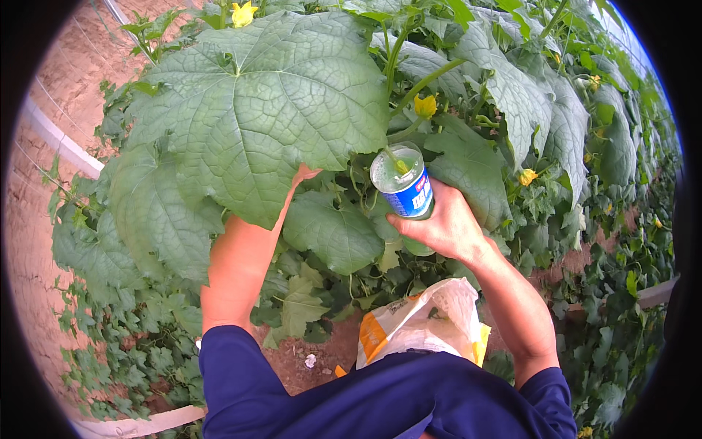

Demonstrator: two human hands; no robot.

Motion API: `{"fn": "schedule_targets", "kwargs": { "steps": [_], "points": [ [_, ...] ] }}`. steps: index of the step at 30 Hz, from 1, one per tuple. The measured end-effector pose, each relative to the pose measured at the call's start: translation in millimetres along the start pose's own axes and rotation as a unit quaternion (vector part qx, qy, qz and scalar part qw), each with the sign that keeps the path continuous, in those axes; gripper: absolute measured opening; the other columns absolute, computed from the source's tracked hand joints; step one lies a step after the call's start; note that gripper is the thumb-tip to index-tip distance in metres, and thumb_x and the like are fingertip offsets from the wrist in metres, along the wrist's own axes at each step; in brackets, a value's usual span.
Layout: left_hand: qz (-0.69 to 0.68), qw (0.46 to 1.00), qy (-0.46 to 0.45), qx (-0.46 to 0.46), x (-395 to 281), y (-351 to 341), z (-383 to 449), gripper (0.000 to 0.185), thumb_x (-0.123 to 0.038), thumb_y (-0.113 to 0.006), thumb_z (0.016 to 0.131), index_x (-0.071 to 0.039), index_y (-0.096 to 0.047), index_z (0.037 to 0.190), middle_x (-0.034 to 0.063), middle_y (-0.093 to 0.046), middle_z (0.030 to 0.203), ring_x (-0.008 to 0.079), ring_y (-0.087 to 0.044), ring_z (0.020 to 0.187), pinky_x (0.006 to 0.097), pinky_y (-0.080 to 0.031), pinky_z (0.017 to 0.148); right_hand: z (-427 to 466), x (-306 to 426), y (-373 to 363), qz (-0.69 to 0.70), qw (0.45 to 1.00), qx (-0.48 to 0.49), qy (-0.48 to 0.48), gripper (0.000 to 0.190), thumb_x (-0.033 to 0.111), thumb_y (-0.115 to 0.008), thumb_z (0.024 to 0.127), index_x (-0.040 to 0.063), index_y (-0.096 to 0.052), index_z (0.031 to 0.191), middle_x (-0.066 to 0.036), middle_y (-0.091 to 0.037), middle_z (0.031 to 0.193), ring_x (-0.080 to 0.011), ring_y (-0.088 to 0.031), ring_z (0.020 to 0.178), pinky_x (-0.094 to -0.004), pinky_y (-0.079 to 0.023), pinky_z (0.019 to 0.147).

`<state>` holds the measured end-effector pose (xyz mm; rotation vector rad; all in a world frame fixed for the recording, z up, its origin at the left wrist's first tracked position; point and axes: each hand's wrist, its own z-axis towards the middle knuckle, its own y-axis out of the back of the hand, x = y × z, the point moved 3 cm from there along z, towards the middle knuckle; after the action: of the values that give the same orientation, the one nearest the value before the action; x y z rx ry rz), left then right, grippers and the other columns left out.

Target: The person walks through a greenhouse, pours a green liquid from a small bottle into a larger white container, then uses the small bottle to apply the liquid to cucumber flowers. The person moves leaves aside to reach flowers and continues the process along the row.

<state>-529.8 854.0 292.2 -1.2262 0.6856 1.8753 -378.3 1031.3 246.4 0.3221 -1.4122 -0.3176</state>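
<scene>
My right hand (444, 219) is closed around a clear plastic cup (406, 184) with a blue label, tilted a little and holding green liquid. The flower end of a small green fruit (401, 164) dips into the cup's mouth; its stem comes from the vine. A broad green leaf (263, 104) covers my left hand, so only the forearm and a bit of skin at the leaf's edge show. Just above the cup stands a yellow flower (425, 106) among the stems.
An open white and orange plastic bag (422, 324) hangs at my front, below the cup. Dense vines with large leaves (515, 93) and more yellow flowers (527, 176) fill the right side. A pale rail (66, 137) and bare soil (38, 219) lie at the left.
</scene>
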Motion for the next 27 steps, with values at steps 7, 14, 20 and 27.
{"fn": "schedule_targets", "kwargs": {
  "steps": [7, 14, 20, 27],
  "points": [
    [-0.006, 0.999, 0.041, -0.033, 16.2, 15.3, 3.9, 0.054, -0.028, -0.066, 0.098, -0.002, -0.050, 0.142, 0.0150, -0.056, 0.142, 0.0296, -0.064, 0.117, 0.0410, -0.061, 0.084, 0.5, -22.0, -3.1, -0.007, 0.999, 0.034, 0.015, 0.058, 0.031, -0.081, 0.078, 0.000, -0.060, 0.123, -0.016, -0.072, 0.108, -0.0254, -0.070, 0.099, -0.0383, -0.054, 0.093],
    [0.379, 0.865, 0.151, -0.292, -12.0, 38.9, -64.7, 0.038, -0.023, -0.065, 0.099, 0.000, -0.062, 0.129, 0.0136, -0.068, 0.122, 0.0244, -0.068, 0.101, 0.0375, -0.057, 0.081, -39.5, -58.1, -12.0, 0.071, 0.993, 0.079, 0.054, 0.061, 0.026, -0.080, 0.076, 0.000, -0.057, 0.127, -0.020, -0.070, 0.106, -0.0348, -0.070, 0.101, -0.0418, -0.055, 0.090],
    [0.604, 0.751, -0.018, -0.265, -61.0, -171.5, -48.3, 0.026, -0.005, -0.070, 0.092, 0.003, -0.068, 0.118, 0.0143, -0.072, 0.105, 0.0213, -0.068, 0.092, 0.0329, -0.054, 0.077, -120.9, -107.0, 30.2, 0.087, 0.981, 0.119, 0.125, 0.075, 0.027, -0.085, 0.072, 0.001, -0.052, 0.134, -0.021, -0.067, 0.116, -0.0376, -0.068, 0.106, -0.0439, -0.056, 0.092],
    [0.563, 0.818, 0.116, -0.024, 71.3, -273.2, 52.1, 0.028, -0.017, -0.065, 0.097, 0.005, -0.067, 0.114, 0.0197, -0.071, 0.108, 0.0319, -0.070, 0.093, 0.0381, -0.054, 0.082, -201.9, -160.0, 117.6, 0.076, 0.980, 0.124, 0.135, 0.082, 0.023, -0.091, 0.067, 0.000, -0.052, 0.135, -0.019, -0.067, 0.123, -0.0349, -0.068, 0.110, -0.0426, -0.056, 0.093]
  ]
}}
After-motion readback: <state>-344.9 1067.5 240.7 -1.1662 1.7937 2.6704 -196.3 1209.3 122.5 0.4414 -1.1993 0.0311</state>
